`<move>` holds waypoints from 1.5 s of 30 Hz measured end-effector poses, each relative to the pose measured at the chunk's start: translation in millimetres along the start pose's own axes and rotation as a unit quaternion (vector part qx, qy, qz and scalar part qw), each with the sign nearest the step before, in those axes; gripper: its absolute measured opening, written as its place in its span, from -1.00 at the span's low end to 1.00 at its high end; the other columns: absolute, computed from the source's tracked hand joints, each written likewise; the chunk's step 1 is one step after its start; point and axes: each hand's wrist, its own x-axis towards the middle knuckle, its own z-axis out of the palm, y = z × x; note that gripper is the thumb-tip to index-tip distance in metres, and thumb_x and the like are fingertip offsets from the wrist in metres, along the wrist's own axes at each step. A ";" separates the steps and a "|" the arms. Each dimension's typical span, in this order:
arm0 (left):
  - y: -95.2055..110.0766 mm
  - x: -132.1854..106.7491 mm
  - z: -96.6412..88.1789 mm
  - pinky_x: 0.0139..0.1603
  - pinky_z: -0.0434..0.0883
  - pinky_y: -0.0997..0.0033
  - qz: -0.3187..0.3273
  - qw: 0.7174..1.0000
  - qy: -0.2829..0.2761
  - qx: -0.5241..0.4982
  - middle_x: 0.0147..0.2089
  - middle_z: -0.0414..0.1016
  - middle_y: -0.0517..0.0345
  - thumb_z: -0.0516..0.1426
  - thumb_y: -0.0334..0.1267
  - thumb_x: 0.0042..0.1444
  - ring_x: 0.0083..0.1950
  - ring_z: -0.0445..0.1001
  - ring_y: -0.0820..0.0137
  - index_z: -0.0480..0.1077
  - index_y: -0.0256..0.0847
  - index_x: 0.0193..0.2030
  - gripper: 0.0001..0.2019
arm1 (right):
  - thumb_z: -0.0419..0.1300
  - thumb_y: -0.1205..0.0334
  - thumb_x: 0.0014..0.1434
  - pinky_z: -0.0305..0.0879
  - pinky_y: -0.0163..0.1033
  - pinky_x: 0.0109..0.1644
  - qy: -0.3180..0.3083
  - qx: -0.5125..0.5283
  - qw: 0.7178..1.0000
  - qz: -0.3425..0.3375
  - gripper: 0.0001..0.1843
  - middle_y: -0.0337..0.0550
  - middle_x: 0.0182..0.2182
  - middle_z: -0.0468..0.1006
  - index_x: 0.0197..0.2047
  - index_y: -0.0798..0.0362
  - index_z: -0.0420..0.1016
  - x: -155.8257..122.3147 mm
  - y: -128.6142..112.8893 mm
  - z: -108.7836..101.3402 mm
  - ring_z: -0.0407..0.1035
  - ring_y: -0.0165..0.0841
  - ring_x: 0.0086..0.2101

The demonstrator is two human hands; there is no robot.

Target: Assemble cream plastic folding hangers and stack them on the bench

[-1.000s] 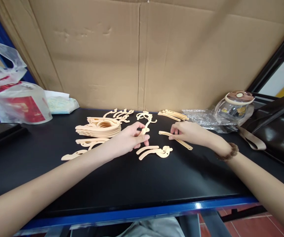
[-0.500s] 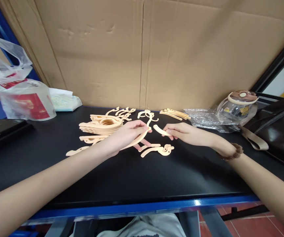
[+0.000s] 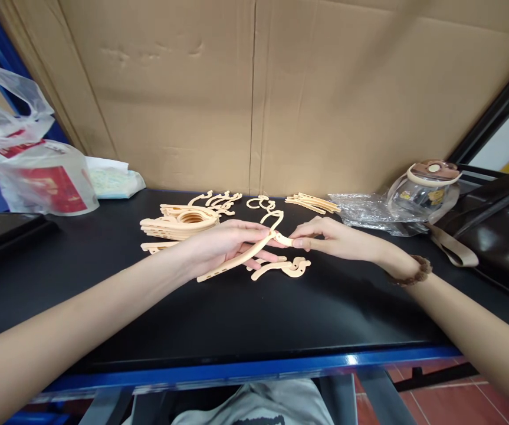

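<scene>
My left hand [image 3: 232, 245] is closed on a beige plastic hanger part [image 3: 242, 260], a long slotted arm with a hook [image 3: 274, 215] rising at its far end. Between thumb and fingers, my right hand [image 3: 318, 235] pinches a short curved hanger arm [image 3: 284, 239]. The tip of that arm meets the hanger at the base of its hook; whether the two are joined I cannot tell. Just below my hands, more loose hanger pieces [image 3: 296, 267] lie on the black tabletop [image 3: 254, 321]. A stack of beige hangers [image 3: 170, 227] sits left of my left hand, partly behind it.
Beige hooks [image 3: 223, 202] and rings [image 3: 258, 202] lie at the back, with slim arms [image 3: 311, 203] to their right. Clear plastic wrap [image 3: 364, 212] and a jar-like bottle [image 3: 429, 189] stand right. At left are a bagged roll [image 3: 51, 180], a tissue pack [image 3: 115, 178] and a black device [image 3: 6, 236].
My right hand's short arm has moved left and now touches the hanger at its hook base. The left hand's hanger has turned, its slotted lower end now showing.
</scene>
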 end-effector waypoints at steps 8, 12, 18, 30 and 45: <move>-5.0 3.7 0.8 -0.32 0.52 0.54 0.004 0.999 0.029 -0.020 -0.08 0.59 -0.06 0.19 -0.32 0.14 -0.05 0.57 0.27 0.50 -0.30 -0.22 -0.88 | 0.02 -0.07 0.28 0.19 -0.28 -0.24 0.006 -0.010 1.000 -0.023 -0.56 -0.19 -0.38 0.57 -0.13 0.06 0.58 1.7 5.7 0.1 0.32 -0.40 -0.40; -8.2 4.2 2.2 -0.27 0.52 0.49 0.006 1.000 0.028 -0.012 -0.12 0.60 -0.10 0.24 -0.28 0.08 -0.03 0.56 0.22 0.48 -0.32 -0.19 -0.82 | 0.02 -0.06 0.29 0.17 -0.26 -0.22 0.010 -0.022 0.999 -0.032 -0.56 -0.19 -0.43 0.56 -0.20 0.08 0.58 1.5 4.5 -1.4 0.30 -0.41 -0.43; -12.6 1.6 8.2 -0.27 0.49 0.49 0.005 0.997 0.071 0.017 -0.17 0.61 -0.04 0.22 -0.31 0.10 -0.05 0.57 0.23 0.46 -0.31 -0.24 -0.88 | 0.02 -0.03 0.30 0.10 -0.21 -0.12 0.036 -0.104 0.994 -0.003 -0.62 -0.23 -0.43 0.56 -0.24 0.02 0.57 -0.8 0.1 0.5 0.31 -0.37 -0.38; -7.4 4.3 -2.8 -0.14 0.46 0.31 0.137 0.934 0.134 0.303 0.05 0.50 0.02 0.07 -0.21 0.21 -0.09 0.55 0.27 0.34 -0.19 0.15 -0.63 | -0.06 0.06 0.33 0.10 -0.28 -0.33 0.166 -0.118 0.971 0.126 -0.66 -0.24 -0.46 0.42 -0.38 0.05 0.35 1.7 1.0 1.7 0.29 -0.40 -0.42; -17.7 3.9 -4.2 -0.20 0.37 0.38 0.264 0.748 0.170 0.585 -0.22 0.56 0.10 -0.07 -0.21 0.32 -0.22 0.52 0.30 0.41 -0.15 -0.05 -0.74 | 0.01 0.01 0.30 0.30 -0.03 -0.08 0.318 -0.298 0.899 0.036 -0.67 0.05 -0.10 0.46 -0.10 0.07 0.41 1.7 -7.6 9.9 0.34 -0.13 -0.10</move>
